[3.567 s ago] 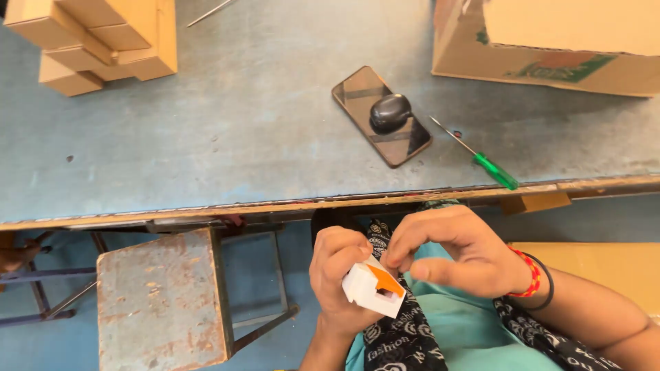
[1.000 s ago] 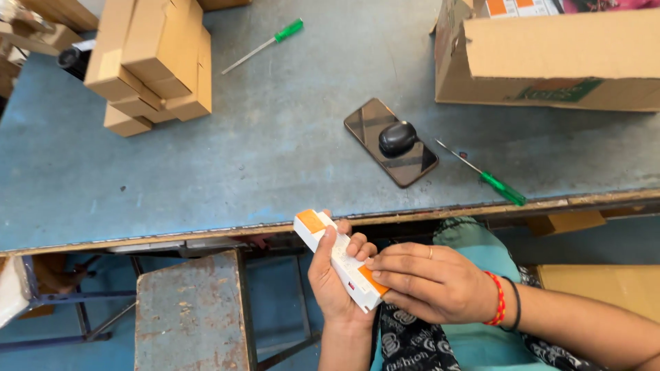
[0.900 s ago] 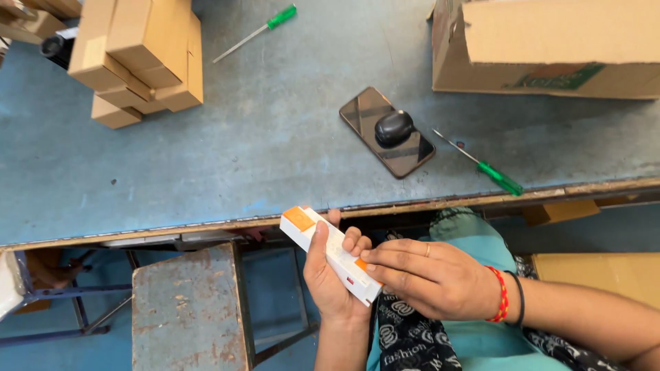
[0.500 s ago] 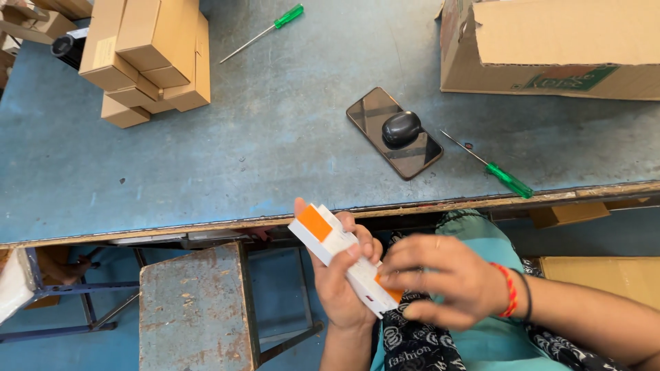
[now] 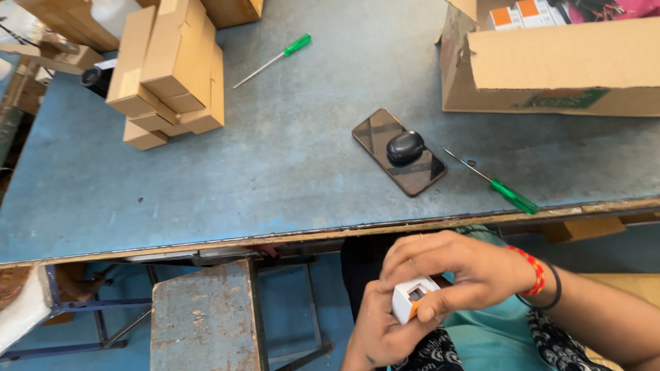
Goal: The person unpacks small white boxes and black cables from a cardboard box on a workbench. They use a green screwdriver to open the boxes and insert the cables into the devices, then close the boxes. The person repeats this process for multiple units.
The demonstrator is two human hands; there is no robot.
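Both hands work low in the near part of the scene, below the table edge and over the person's lap. The small white and orange cardboard carton (image 5: 412, 299) sits between them, end-on to the camera, so that its open end with a dark inside faces up. The left hand (image 5: 381, 333) cups it from below, fingers curled around its sides, which seems to steady it. The right hand (image 5: 462, 275) comes over the top, thumb and fingertips pinched on the carton's upper edges (it looks like a grip meant for handling the end flaps). Neither hand is loose; both grasp the carton.

On the worn blue tabletop (image 5: 289, 172), well apart from the hands, a dark smartphone (image 5: 399, 152) lies flat with a small rounded black case (image 5: 404, 147) resting on its screen. Just to its right a green-handled screwdriver (image 5: 496, 185) lies near the table's near edge; a second green-handled screwdriver (image 5: 275, 59) lies farther away.

At the far right stands a large open brown cardboard box (image 5: 550, 75); inside it the tops of a few white and orange cartons (image 5: 522, 12) show, packed upright side by side. At the far left a stack of small plain brown cardboard boxes (image 5: 168, 75) is piled, all closed, so their contents cannot be told. A rusty grey metal stool (image 5: 203, 319) stands under the table at the near left
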